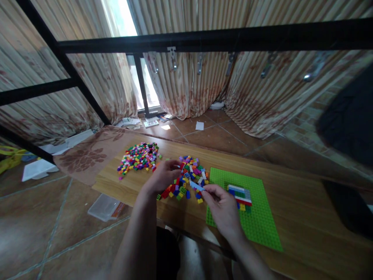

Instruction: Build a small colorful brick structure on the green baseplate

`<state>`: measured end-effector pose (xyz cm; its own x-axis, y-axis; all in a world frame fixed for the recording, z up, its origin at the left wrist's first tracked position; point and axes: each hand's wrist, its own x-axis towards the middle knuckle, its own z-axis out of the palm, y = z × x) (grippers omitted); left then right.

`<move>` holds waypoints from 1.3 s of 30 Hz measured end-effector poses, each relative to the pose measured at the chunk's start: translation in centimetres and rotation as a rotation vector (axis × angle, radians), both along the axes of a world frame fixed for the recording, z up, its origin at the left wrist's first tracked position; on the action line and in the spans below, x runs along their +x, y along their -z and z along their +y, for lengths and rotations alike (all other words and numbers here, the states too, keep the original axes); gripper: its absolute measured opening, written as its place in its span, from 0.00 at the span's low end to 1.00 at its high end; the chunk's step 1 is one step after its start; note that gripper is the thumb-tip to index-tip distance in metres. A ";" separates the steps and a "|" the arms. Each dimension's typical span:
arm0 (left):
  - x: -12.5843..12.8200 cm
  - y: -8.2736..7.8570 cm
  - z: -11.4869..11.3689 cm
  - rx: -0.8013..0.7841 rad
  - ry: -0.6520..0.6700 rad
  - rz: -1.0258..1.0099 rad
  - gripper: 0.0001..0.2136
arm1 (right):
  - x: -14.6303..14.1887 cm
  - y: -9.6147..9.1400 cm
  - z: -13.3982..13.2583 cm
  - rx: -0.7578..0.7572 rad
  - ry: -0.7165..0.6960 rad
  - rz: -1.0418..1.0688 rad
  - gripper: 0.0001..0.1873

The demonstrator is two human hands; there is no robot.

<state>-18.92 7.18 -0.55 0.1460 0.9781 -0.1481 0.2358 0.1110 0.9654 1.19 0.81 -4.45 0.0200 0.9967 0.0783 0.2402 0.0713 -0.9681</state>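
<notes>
My right hand [223,206] pinches a long light blue brick [196,186] between thumb and fingertips, just left of the green baseplate [259,221]. My left hand [163,177] reaches over a loose pile of mixed bricks [183,189], its fingers bent around a red brick [182,166] at the tips. On the baseplate stands a small layered build [240,195] of white, green, red, blue, grey and yellow bricks. My right hand lies partly over the plate's left side.
A second heap of small colourful bricks [140,157] covers the left part of the wooden table [303,229]. A clear plastic lid or box [105,207] is on the tiled floor below. Black metal bars [204,43] cross in front of the curtains.
</notes>
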 end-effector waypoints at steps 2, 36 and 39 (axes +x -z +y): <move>0.7 -0.3 -0.2 -0.010 0.060 -0.088 0.12 | 0.1 0.0 0.0 0.017 0.004 0.048 0.08; 12.3 -0.1 -1.7 -0.011 0.256 -0.131 0.08 | 9.5 -2.5 1.4 -0.029 0.315 0.222 0.14; 12.2 0.6 -1.4 0.001 0.176 -0.052 0.05 | 11.9 -2.7 1.2 -0.007 0.395 0.242 0.14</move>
<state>-6.68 5.78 -1.18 0.3220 0.9370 -0.1353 0.2009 0.0721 0.9770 13.05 2.01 -1.77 0.4148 0.9097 0.0182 0.0151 0.0131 -0.9998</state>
